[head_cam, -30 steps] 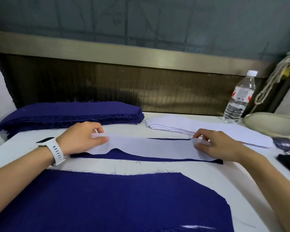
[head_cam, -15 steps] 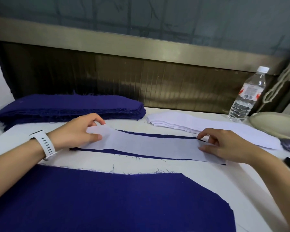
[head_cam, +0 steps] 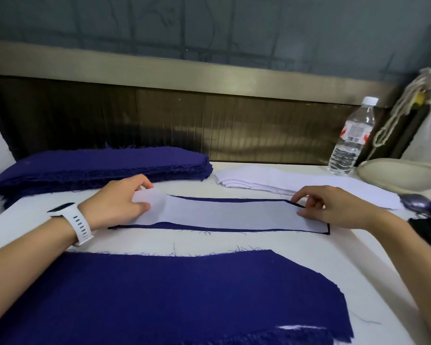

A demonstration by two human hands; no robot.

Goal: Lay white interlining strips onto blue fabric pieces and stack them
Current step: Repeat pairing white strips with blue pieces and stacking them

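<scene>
Head view, and the white interlining strip (head_cam: 222, 215) lies along the narrow blue fabric piece (head_cam: 222, 199) mid-surface, dark edges peeking out above and below. The left hand (head_cam: 117, 202) pinches the strip's left end between thumb and curled fingers, that end lifted slightly. The right hand (head_cam: 334, 207) has its fingers curled narrow on the far right corner, and it looks like a pinch there too.

This stuff reads light, thin and floppy, likely to slide on the cloth, so the two ends are the places to hold it.

The blue stack (head_cam: 97, 165) sits behind left, the spare white strips (head_cam: 271, 181) behind right, and a wide blue piece (head_cam: 159, 295) lies nearest the camera.
</scene>
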